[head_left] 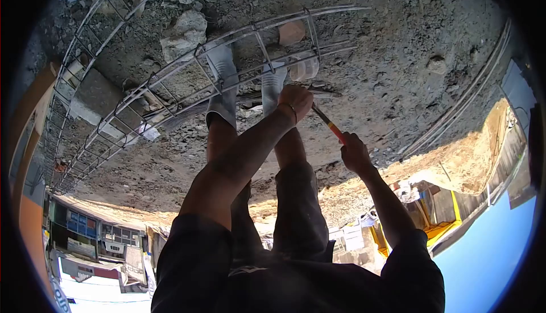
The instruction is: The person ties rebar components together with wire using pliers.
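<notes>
My right hand (355,152) is wrapped around the orange and yellow handle of a slim tool (324,118) with a dark metal shaft. The shaft runs up toward my left hand (294,101), which is closed at its far end and wears a dark band at the wrist. My fingers hide the tool's tip and whatever the left hand grips. Just beyond the hands lies a rebar cage (261,45), long bars joined by cross stirrups. My grey boots (223,65) stand at the cage, partly behind its bars.
Another rebar cage (102,40) lies at the left. A rough rock (187,33), a reddish stone (292,32) and a concrete block (102,99) rest on the dirt. Long thin bars (460,105) lie along the right. Buildings and a yellow frame (456,210) appear near the bottom.
</notes>
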`<control>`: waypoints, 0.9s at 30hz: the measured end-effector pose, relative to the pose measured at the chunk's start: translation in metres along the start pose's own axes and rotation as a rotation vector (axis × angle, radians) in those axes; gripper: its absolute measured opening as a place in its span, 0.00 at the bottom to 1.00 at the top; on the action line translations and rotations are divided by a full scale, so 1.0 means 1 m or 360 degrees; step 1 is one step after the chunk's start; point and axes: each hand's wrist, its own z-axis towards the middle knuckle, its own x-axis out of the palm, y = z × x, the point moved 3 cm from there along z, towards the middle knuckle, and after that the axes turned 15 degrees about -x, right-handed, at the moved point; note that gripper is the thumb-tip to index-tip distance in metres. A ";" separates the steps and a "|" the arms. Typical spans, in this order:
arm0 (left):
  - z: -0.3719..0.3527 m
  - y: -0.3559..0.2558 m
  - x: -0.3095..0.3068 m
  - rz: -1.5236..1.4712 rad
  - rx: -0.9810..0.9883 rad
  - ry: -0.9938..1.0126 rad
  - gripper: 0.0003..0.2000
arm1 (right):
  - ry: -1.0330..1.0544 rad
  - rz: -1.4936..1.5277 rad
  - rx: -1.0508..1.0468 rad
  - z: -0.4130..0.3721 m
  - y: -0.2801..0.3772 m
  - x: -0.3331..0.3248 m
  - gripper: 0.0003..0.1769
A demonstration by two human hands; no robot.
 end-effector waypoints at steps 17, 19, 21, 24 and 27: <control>-0.022 -0.034 -0.015 -0.2087 -0.0246 0.0661 0.11 | -0.0830 0.2171 0.0077 0.061 0.004 -0.004 0.11; -0.031 -0.040 -0.022 -0.2022 -0.0279 0.0576 0.11 | -0.0949 0.2319 -0.0123 0.065 0.005 0.001 0.09; -0.041 -0.039 -0.040 -0.1974 -0.0189 0.0305 0.12 | -0.1088 0.3096 -0.0159 0.058 0.018 -0.008 0.10; -0.068 -0.025 -0.053 -0.2195 -0.0392 0.0019 0.17 | -0.1246 0.3273 -0.0158 0.039 0.027 -0.016 0.08; -0.094 -0.018 -0.037 -0.2711 -0.0495 -0.0359 0.23 | -0.1362 0.3326 -0.0208 0.028 0.041 -0.012 0.07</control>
